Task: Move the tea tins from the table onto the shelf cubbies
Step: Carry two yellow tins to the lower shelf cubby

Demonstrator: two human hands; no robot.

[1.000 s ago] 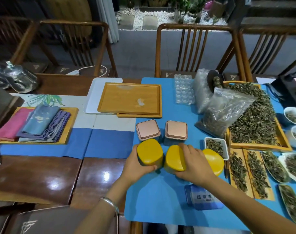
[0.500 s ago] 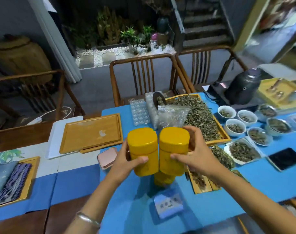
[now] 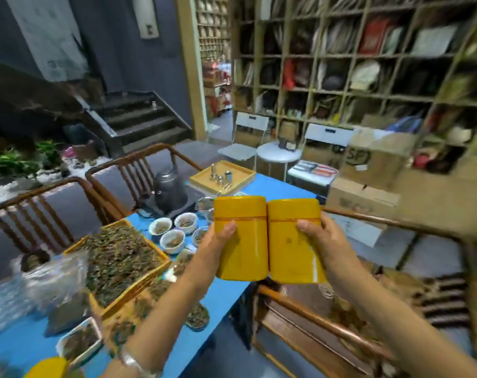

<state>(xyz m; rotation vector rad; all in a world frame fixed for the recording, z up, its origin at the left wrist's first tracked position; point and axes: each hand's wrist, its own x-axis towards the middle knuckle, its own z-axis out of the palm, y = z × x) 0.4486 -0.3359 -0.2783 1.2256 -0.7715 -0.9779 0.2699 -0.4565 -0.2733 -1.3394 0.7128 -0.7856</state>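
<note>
Two yellow tins held upright, side by side, touching.
Left hand (image 3: 214,249) grips left tin (image 3: 241,238) — right hand (image 3: 323,245) grips right tin (image 3: 294,241); above table (image 3: 226,293) edge, shelf (image 3: 368,77) behind.

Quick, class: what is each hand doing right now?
Left hand: grips the left yellow tin.
Right hand: grips the right yellow tin.

Both yellow tea tins, the left tin (image 3: 241,238) and the right tin (image 3: 294,241), look smooth with a soft satin sheen (metal or plastic, unclear); the table mat (image 3: 223,293) is matt blue; the chair (image 3: 313,320) is polished wood; the kettle (image 3: 169,190) dark dull metal; the boxes (image 3: 376,156) rough cardboard; the tea cups (image 3: 172,240) glazed white.
</note>
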